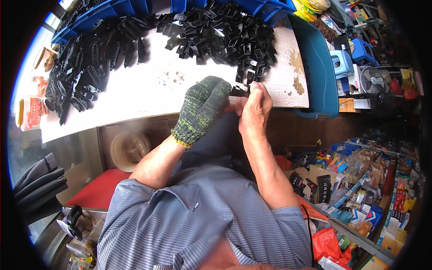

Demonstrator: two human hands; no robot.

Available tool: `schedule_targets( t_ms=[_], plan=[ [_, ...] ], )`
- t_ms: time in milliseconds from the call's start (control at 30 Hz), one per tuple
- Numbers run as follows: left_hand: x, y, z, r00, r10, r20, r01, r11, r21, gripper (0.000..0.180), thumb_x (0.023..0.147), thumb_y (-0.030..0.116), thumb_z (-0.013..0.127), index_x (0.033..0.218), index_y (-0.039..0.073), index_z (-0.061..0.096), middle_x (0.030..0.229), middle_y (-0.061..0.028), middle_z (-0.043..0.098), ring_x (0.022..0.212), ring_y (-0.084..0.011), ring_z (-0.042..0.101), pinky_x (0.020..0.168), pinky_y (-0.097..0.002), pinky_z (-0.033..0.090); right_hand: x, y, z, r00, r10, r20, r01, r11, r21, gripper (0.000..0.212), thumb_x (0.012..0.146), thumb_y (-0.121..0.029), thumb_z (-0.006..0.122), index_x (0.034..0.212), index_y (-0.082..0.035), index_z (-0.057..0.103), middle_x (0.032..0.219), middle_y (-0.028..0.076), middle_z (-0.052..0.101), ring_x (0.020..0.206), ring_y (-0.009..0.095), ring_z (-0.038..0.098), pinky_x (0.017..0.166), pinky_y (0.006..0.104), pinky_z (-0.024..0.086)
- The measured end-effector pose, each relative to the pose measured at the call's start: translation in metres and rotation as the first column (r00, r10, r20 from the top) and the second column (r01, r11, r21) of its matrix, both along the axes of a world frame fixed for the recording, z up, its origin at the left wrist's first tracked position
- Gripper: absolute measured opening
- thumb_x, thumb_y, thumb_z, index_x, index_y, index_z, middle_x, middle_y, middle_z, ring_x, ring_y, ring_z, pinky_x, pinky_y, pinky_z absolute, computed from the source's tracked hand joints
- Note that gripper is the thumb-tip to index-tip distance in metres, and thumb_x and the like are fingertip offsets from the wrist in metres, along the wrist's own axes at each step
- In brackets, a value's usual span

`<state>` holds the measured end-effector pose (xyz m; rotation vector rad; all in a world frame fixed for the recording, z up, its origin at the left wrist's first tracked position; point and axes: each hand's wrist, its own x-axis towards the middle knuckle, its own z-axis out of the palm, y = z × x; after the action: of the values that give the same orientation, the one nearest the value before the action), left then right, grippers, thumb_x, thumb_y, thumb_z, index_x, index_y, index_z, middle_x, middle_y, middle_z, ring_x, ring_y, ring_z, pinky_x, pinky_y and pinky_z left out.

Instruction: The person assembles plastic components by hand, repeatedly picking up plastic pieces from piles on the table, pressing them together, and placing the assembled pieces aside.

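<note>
My left hand [203, 107] wears a grey-green knitted glove and closes around one end of a small black plastic part [239, 92]. Bare, my right hand [254, 109] pinches the other end of the same part, just in front of the near edge of the white worktop [135, 92]. A large heap of similar black plastic parts [225, 38] lies on the worktop straight beyond my hands. Another heap of black parts [83, 67] spreads over the worktop's left side.
Blue bins [112, 9] line the worktop's far edge and a teal tray [317, 67] stands at its right end. A round tan container [129, 148] sits below the worktop. Packaged goods [364, 198] crowd the right; a blue stool [342, 63] stands beyond.
</note>
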<state>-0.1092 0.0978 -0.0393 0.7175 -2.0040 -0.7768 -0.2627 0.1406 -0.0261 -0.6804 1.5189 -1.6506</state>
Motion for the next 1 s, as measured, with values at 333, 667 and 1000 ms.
schedule_targets(
  t_ms=[333,667,1000],
  plan=[
    [-0.005,-0.001,-0.006,0.998,-0.008,-0.062,0.006,0.999,-0.034,0.037,0.079,0.0,0.066,0.116,-0.002,0.061,0.099,-0.0181,0.063,0.084,-0.0378,0.064,0.069,-0.0454,0.053,0.005,-0.003,-0.002,0.981,0.001,-0.193,0.009,0.999,0.053,0.025,0.1,-0.028,0.047,0.086,-0.008,0.053,0.064,0.001,0.049,0.04,0.012,0.042,0.041,0.0278,0.04],
    [-0.047,0.021,-0.005,0.988,0.15,-0.04,-0.154,0.98,-0.124,0.024,0.086,0.009,0.063,0.109,0.001,0.062,0.101,-0.0191,0.062,0.089,-0.0372,0.062,0.075,-0.0469,0.051,-0.007,0.004,-0.007,0.983,-0.024,-0.182,0.014,0.998,-0.053,0.029,0.098,-0.013,0.054,0.07,-0.01,0.046,0.068,-0.009,0.034,0.065,0.004,0.03,0.059,0.025,0.025],
    [0.003,0.005,0.02,0.961,0.152,-0.23,0.01,0.814,0.581,0.029,0.098,0.015,0.065,0.124,0.002,0.061,0.097,-0.0082,0.068,0.08,-0.0121,0.064,0.067,-0.028,0.053,-0.05,0.004,0.037,0.99,-0.111,0.083,0.109,0.993,0.035,0.025,0.1,-0.026,0.048,0.083,-0.008,0.05,0.051,-0.002,0.027,0.043,0.013,0.038,0.053,0.0485,0.059]
  ],
)
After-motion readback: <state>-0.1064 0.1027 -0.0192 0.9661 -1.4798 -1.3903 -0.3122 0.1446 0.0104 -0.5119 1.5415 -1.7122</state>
